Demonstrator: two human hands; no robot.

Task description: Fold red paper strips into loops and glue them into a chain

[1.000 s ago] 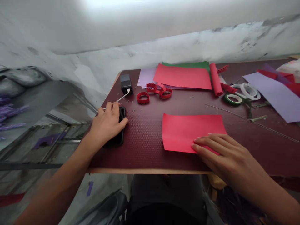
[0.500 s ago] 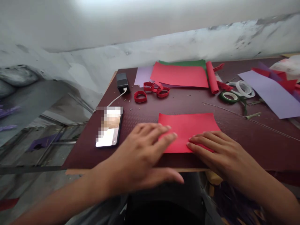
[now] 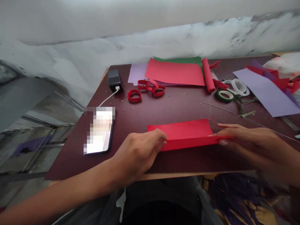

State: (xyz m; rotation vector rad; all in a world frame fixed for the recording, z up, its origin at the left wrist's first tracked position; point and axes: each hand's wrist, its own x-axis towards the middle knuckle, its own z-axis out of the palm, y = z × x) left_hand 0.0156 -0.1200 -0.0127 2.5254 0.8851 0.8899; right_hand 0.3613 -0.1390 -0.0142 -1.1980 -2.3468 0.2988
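A sheet of red paper (image 3: pixel 182 131) lies near the front edge of the table, its near side bent up into a long narrow strip. My left hand (image 3: pixel 142 150) pinches the left end of that raised strip between thumb and fingers. At the other end, my right hand (image 3: pixel 248 140) grips the right corner, with the paper passing between thumb and fingers. Beyond the sheet sit several red paper loops (image 3: pixel 158 89), with a single one (image 3: pixel 134 96) a little apart to their left.
A lit phone (image 3: pixel 99 131) lies at the left, cabled to a black charger block (image 3: pixel 114 79). Red paper (image 3: pixel 175 72) covers purple and green sheets at the back. On the right are a red roll (image 3: pixel 208 75), green tape (image 3: pixel 225 95), white tape (image 3: pixel 240 87), thin wires and purple paper (image 3: pixel 264 90).
Both hands were resting flat on the red paper; now they grip its two ends. The near edge has been lifted and bent over, and my right hand has moved right.
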